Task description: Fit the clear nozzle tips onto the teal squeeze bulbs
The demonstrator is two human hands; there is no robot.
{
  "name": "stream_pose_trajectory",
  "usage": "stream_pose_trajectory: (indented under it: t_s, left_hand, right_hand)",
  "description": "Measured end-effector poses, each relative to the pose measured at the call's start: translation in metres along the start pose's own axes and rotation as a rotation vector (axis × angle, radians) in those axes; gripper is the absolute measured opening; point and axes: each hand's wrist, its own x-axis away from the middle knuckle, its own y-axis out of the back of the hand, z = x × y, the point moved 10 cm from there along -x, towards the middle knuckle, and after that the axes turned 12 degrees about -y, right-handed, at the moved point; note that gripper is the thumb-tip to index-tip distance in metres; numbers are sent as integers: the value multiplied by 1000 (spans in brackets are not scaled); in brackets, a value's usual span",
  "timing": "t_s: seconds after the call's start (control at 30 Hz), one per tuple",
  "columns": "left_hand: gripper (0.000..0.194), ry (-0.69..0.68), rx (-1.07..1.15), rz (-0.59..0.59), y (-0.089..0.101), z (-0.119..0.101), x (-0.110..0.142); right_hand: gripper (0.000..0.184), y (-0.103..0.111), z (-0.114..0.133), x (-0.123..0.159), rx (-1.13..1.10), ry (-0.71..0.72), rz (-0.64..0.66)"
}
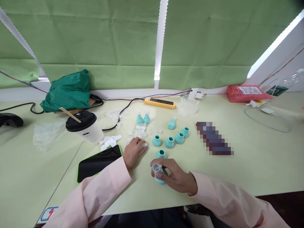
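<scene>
My right hand [174, 174] is closed round a small teal rubber bulb [160, 181] with a clear plastic collar at its mouth, held low over the table's front. Just behind it stands an open-topped teal bulb [161, 154]. To the left, my left hand [134, 152] rests on the table, fingers curled, with a small whitish plastic piece [144, 144] at its fingertips. Beyond that hand lies a loose pile of clear plastic pieces [140, 131]. Several more open bulbs [169, 142] stand to the right. Two bulbs with clear tops [143, 118] stand upright behind the pile, and another capped one [172, 123] leans.
On the left are a lidded paper cup [91, 131] with a wooden stick, crumpled tissue [110, 141] and a black-screened phone [99, 161]. A green bag [68, 91], a yellow power strip [160, 103] and a red package [247, 93] line the back. A blurred dark item [215, 139] lies right.
</scene>
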Motion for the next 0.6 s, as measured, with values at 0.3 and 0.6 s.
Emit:
stream_pose_trajectory:
  t_s: [0.3,0.6]
  left_hand:
    - [17,-79,69,-376,48,-11,7]
    - [38,-344,326,-628,89,-59,33]
  right_hand:
    - [13,17,-3,-6,-110,-126,22]
    - [15,30,-1,-4,49,-135,-240]
